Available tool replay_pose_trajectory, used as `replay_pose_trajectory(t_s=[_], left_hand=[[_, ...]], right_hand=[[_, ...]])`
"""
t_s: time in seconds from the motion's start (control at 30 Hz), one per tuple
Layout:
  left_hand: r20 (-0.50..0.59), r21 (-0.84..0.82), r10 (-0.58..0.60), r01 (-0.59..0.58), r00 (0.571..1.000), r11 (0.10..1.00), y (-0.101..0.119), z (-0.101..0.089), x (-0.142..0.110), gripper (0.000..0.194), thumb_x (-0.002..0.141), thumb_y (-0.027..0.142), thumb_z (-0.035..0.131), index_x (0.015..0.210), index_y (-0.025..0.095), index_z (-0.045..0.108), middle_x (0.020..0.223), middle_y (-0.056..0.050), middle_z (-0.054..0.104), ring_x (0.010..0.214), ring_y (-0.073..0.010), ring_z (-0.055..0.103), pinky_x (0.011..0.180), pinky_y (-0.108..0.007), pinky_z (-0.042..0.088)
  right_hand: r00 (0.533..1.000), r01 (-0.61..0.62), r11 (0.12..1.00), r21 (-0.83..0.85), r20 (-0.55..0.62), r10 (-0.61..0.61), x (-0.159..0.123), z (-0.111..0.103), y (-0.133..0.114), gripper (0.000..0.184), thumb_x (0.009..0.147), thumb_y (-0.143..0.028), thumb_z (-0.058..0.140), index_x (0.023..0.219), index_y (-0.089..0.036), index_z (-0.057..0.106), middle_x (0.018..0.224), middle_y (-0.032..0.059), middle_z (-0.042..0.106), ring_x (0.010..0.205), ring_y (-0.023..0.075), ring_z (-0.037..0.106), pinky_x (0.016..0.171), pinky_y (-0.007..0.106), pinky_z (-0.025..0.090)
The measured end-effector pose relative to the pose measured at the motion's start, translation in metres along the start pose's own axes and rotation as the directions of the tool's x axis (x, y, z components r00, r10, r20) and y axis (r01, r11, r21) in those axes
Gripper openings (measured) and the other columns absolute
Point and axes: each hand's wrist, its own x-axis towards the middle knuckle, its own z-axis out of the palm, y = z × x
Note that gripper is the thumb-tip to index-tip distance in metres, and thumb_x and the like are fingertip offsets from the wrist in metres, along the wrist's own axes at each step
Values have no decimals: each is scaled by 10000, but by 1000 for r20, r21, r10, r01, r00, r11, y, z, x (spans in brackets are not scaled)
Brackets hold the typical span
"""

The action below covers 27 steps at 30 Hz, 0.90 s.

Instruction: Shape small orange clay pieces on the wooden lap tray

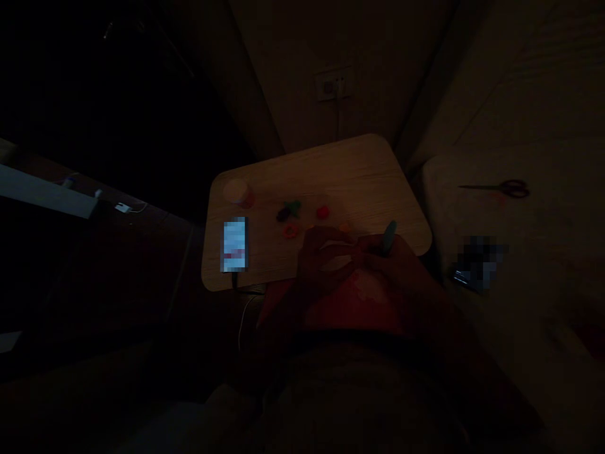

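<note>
The room is very dark. My left hand (322, 257) is over the near edge of the small wooden table (345, 164), fingers curved and tips pressed together; what they pinch is too dim to make out. Touching its fingertips, my right hand (394, 258) is closed around a slim tool with a rounded teal handle (389, 235); the tool's working end is hidden. Beyond the hands lie a red lump (322, 212), an orange ring-like piece (290, 231), a green piece (293, 208), a dark piece (283, 215) and a small orange-yellow piece (344, 227).
At the table's left are a lit phone (234, 244) with a cable and a pale-lidded tub (237, 191). Scissors (508, 187) and a dark device (477, 265) lie on the pale surface to the right. A wall socket (333, 84) holds a plugged-in cord.
</note>
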Motion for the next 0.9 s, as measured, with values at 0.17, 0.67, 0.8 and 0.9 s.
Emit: replay_pose_trajectory(t_s=[0.17, 0.67, 0.8, 0.9], left_hand=[[-19, -37, 6, -7, 1000, 999, 0, 3, 1, 129, 895, 288, 861, 986, 245, 780, 1042, -33, 787, 970, -204, 747, 893, -417, 592], [-38, -24, -46, 45, 998, 999, 0, 3, -6, 213, 920, 383, 838, 1044, 240, 740, 1053, -36, 751, 997, -190, 731, 896, -377, 600], [-1, -77, -85, 85, 996, 993, -1, -1, -4, 284, 949, 463, 788, 1110, 232, 752, 1106, -70, 779, 1033, -220, 743, 910, -407, 603], [52, -95, -67, 72, 996, 993, -3, -5, 0, 182, 960, 394, 789, 1068, 248, 782, 1035, -51, 820, 997, -217, 760, 921, -420, 600]], right_hand=[[1000, -21, 999, -25, 8, 21, 0, -2, 0, 276, 624, -379, 941, 704, -206, 742, 703, 15, 719, 674, 171, 625, 636, 294, 493], [998, -58, 996, 69, 15, 57, -5, 3, 1, 288, 678, -420, 945, 779, -235, 749, 724, -11, 680, 675, 157, 599, 634, 286, 466], [999, -43, 997, 60, -3, 44, -3, 3, 4, 300, 654, -403, 960, 747, -231, 733, 705, -16, 665, 665, 152, 586, 622, 278, 447], [999, -45, 998, 35, 12, 45, -2, 1, 2, 321, 632, -414, 967, 746, -232, 729, 739, -4, 690, 694, 166, 606, 636, 286, 461]])
